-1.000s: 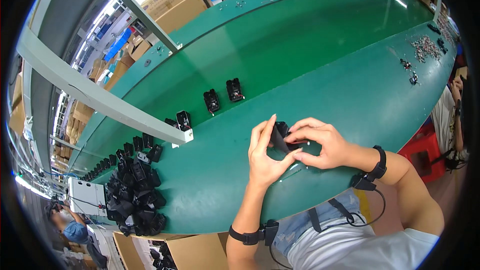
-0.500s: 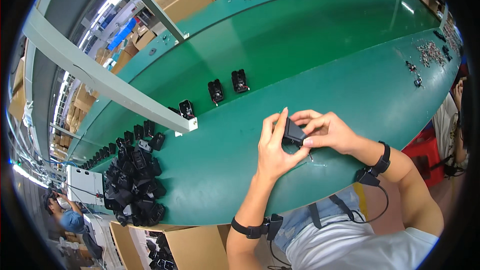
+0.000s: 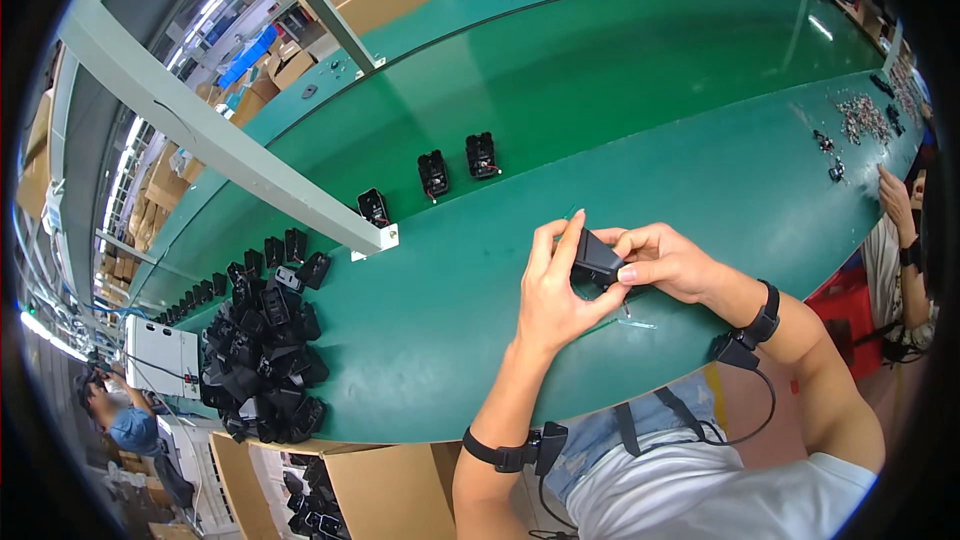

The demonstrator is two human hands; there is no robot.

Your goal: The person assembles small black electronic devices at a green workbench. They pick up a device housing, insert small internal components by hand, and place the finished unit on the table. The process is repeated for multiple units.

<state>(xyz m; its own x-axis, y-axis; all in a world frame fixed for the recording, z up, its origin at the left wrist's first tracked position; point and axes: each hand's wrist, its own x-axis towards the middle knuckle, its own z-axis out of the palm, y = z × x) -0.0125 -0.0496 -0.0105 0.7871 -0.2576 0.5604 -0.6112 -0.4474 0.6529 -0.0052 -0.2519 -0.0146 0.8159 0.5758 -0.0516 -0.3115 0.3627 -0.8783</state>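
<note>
A small black plastic housing (image 3: 599,256) with slanted sides is held just above the near strip of the green table. My left hand (image 3: 552,292) grips it from the left, index finger pointing up along its side and thumb below. From the right, my right hand (image 3: 668,262) pinches it between thumb and fingers. A short wire end shows under the housing; its underside is hidden. On the table below lies a thin, clear greenish strip (image 3: 636,324).
A heap of black housings (image 3: 262,350) lies left, above a cardboard box (image 3: 385,490). Two open black units (image 3: 433,175) stand on the green belt (image 3: 600,80). A grey post (image 3: 220,155) rises left. Small metal parts (image 3: 862,120) and a co-worker's hand (image 3: 893,192) are right.
Both hands keep hold of the black housing, with only a slight shift of it and the fingers. At the right edge, the co-worker's hand has come further over the table. The view has shifted a little.
</note>
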